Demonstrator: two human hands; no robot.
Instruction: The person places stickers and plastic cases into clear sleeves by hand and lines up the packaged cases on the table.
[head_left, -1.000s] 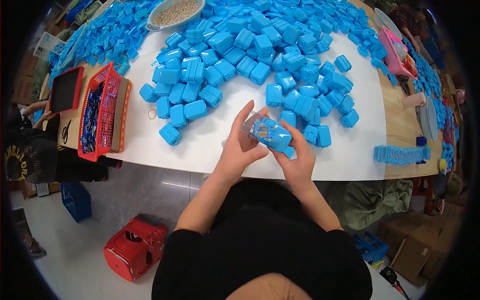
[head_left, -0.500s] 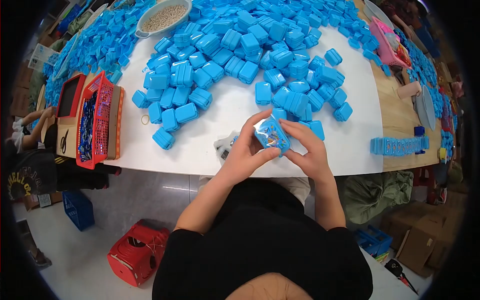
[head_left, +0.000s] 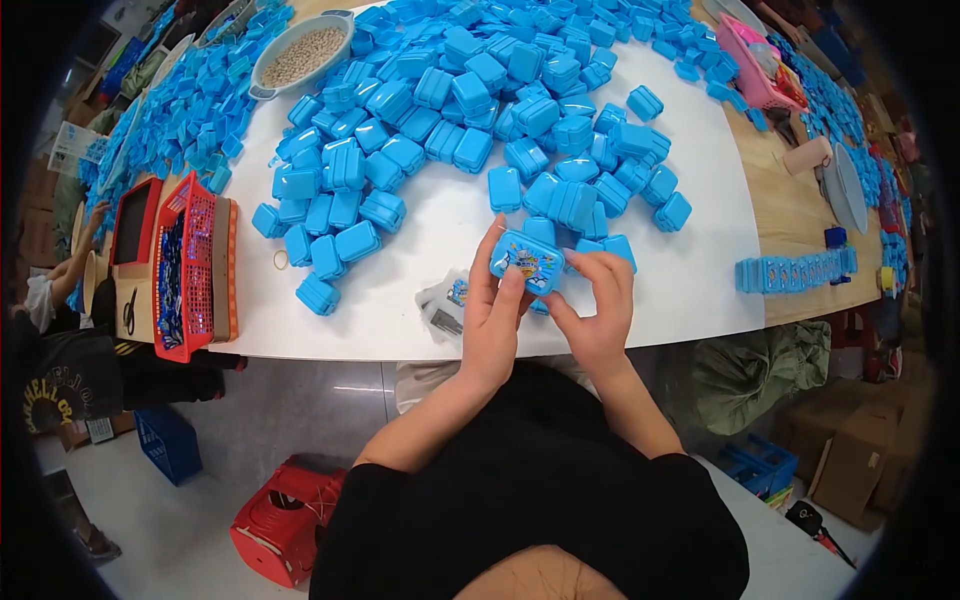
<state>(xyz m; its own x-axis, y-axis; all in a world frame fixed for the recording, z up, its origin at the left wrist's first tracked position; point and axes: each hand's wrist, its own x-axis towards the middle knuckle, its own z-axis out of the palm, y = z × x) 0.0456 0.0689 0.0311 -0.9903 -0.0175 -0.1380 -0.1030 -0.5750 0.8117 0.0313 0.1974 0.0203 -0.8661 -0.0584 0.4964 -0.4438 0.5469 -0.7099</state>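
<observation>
A small blue plastic case (head_left: 538, 262) with a colourful cartoon sticker on its lid is held over the table's near edge, its lid facing up at me. My left hand (head_left: 493, 325) grips it from the left, thumb on the sticker and fingers behind. At its right edge, my right hand (head_left: 600, 310) pinches the case's side and lower corner between thumb and fingertips. Just left of my left hand lies a small stack of printed sticker pieces (head_left: 443, 305). Beyond my hands, plain blue cases (head_left: 505, 188) lie in a large heap.
A red basket (head_left: 187, 265) of shiny dark packets and scissors (head_left: 130, 312) are at the left. A bowl of beige beads (head_left: 303, 55) stands at the back. Stickered cases (head_left: 795, 273) form a row at the right, near a pink basket (head_left: 757, 65). Another person's arm (head_left: 80, 255) shows far left.
The case has turned so its sticker faces me more squarely. My left thumb has moved from the lower edge onto the sticker, and my right hand has shifted slightly left. The view has shifted slightly.
</observation>
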